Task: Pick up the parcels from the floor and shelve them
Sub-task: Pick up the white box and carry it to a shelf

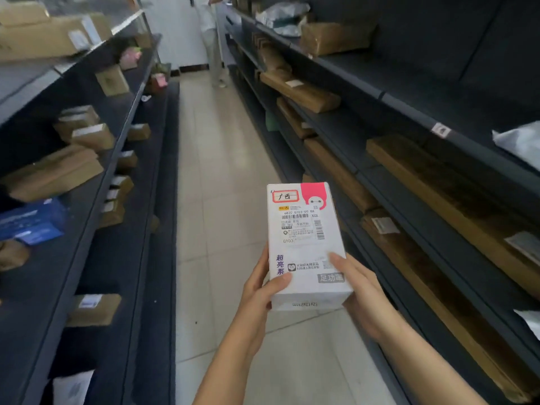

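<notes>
While the dark metal shelving (380,92) is flanking the tiled aisle, the left hand (260,290) and right hand (363,293) are jointly gripping the white rectangular labelled cardboard parcel (304,244), near, right of centre.

Pale tiled floor (222,176) runs down the aisle between two dark shelving racks. The left rack (117,159) carries small brown boxes (93,137) scattered over its tiers, a blue box (32,220) near the front, and what may be pink packets (130,57) farther back, too blurred to tell. The right rack (409,112) holds long flat cartons (301,93) lying lengthwise and white bags (282,14) on its top tier.
</notes>
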Tool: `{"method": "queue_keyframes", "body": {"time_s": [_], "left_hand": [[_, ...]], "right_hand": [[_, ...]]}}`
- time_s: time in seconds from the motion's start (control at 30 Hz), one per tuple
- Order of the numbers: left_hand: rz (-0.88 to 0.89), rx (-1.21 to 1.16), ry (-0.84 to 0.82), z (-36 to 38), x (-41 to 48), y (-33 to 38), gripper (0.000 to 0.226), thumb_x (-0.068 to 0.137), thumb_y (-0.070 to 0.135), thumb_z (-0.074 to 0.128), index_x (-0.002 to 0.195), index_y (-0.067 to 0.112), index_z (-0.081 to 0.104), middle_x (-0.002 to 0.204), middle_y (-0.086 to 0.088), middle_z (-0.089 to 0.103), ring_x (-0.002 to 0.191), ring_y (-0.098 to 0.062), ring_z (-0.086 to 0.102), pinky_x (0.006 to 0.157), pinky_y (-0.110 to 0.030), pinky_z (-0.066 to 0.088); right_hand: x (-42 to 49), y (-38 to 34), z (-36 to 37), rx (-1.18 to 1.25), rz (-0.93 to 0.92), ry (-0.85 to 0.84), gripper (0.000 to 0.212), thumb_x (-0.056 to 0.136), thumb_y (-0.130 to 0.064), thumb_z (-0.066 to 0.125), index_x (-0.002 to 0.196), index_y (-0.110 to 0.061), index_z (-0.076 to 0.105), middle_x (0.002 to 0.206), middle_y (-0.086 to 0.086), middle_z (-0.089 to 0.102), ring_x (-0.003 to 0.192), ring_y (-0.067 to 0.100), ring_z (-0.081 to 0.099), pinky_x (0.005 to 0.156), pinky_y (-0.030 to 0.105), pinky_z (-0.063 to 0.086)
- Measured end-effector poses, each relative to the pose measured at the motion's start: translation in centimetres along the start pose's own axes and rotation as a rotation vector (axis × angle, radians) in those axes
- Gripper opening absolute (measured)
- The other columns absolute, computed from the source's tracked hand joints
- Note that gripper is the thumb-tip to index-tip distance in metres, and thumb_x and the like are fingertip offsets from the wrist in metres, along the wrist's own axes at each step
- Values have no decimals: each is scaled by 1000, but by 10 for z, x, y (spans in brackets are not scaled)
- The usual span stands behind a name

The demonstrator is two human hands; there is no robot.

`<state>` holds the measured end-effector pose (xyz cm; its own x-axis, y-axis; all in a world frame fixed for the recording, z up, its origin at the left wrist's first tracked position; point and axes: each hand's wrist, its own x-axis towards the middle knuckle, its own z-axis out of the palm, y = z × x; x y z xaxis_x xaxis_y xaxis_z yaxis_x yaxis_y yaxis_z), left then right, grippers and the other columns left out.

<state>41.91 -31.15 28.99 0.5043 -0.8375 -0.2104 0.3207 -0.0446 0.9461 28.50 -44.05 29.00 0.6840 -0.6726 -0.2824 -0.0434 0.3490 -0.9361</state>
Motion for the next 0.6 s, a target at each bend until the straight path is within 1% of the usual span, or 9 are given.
{"method": "queue_keyframes", "body": {"time_s": [0.03,0.1,0.2,0.23,0.3,0.37,0.43,0.53,0.6], "left_hand": [[7,-5,0,-3,21,13,71,72,28,69,140,37,47,126,9,70,109,-13,69,78,-26,56],[23,-12,-14,-7,66,38,65,73,26,67,136,37,52,120,9,72,101,-11,72,71,-23,57],[31,6,-88,-16,138,71,58,73,27,66,130,34,58,117,7,74,98,-11,73,67,-21,56],[27,17,-129,-18,162,82,57,73,27,65,130,33,58,116,7,75,97,-11,73,66,-20,56],[14,49,-238,-19,210,104,57,73,29,65,130,33,58,115,8,75,96,-8,73,65,-17,55],[4,100,-361,-13,254,127,56,74,31,64,130,37,57,115,11,74,98,-6,71,65,-16,53],[2,137,-458,1,293,150,54,75,32,64,128,39,58,115,14,74,98,-5,70,67,-15,52],[-30,211,-602,40,347,173,53,78,38,63,130,39,56,120,12,71,111,-13,65,84,-28,50],[-66,249,-691,74,379,180,51,83,40,62,133,39,53,122,9,69,113,-17,62,86,-34,49]], "right_hand": [[20,-11,5,-7,-15,20,38,91,-39,61,125,-24,66,121,5,74,115,30,68,100,51,50],[61,-36,14,-17,-47,79,31,94,-36,57,120,-25,69,114,2,77,107,26,72,87,43,54],[119,-68,24,17,-98,160,24,94,-32,56,112,-24,71,106,0,79,92,17,76,69,29,59],[135,-78,27,29,-114,210,24,95,-32,56,111,-24,71,104,0,80,88,15,77,67,28,60],[164,-96,29,44,-139,331,24,94,-35,56,110,-25,71,103,-1,80,88,17,77,76,35,60],[185,-116,29,77,-148,456,24,94,-38,55,110,-27,70,104,-2,79,94,21,75,86,43,57],[201,-138,26,108,-158,562,25,95,-41,53,109,-27,69,105,-1,79,96,23,73,89,46,56],[220,-170,12,153,-185,721,31,95,-44,51,116,-26,65,113,3,75,101,25,69,95,48,54],[232,-188,-7,188,-204,842,33,95,-46,51,118,-26,62,114,3,73,102,25,67,95,48,53]]}}
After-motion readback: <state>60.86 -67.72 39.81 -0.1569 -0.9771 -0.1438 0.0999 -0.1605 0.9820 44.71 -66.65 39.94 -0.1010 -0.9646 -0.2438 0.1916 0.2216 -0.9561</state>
